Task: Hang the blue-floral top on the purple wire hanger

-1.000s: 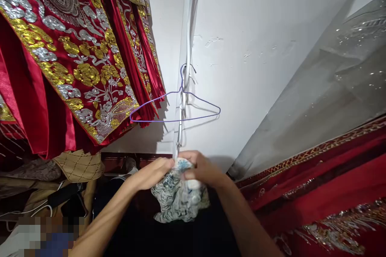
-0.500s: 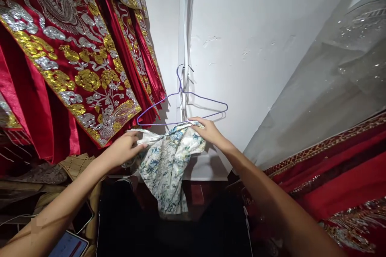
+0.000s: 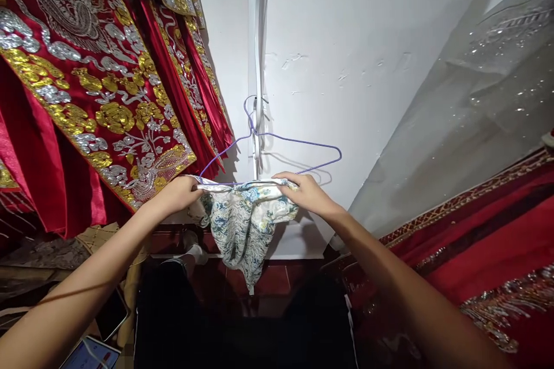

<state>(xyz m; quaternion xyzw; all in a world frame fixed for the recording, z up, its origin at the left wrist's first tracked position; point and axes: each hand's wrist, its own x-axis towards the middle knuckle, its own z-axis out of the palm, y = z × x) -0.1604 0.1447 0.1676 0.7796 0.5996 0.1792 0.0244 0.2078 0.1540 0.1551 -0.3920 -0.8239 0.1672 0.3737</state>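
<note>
A purple wire hanger (image 3: pixel 303 143) hangs by its hook on the white wall. Stretched along its bottom bar is a white cloth with a blue and green floral print (image 3: pixel 242 222), the rest of it drooping below. My left hand (image 3: pixel 179 195) pinches the cloth's left end by the hanger's left corner. My right hand (image 3: pixel 300 191) grips the cloth's right end against the bar.
Red garments with gold and silver embroidery (image 3: pixel 99 86) hang close on the left. A grey sheer sequined fabric (image 3: pixel 476 104) and a red embroidered cloth (image 3: pixel 485 248) fill the right. A white cable duct (image 3: pixel 258 40) runs down the wall. A lit screen (image 3: pixel 93 354) lies at bottom left.
My hands lifted the bunched floral cloth from low in front of me up to the hanger and spread it apart along the bottom bar.
</note>
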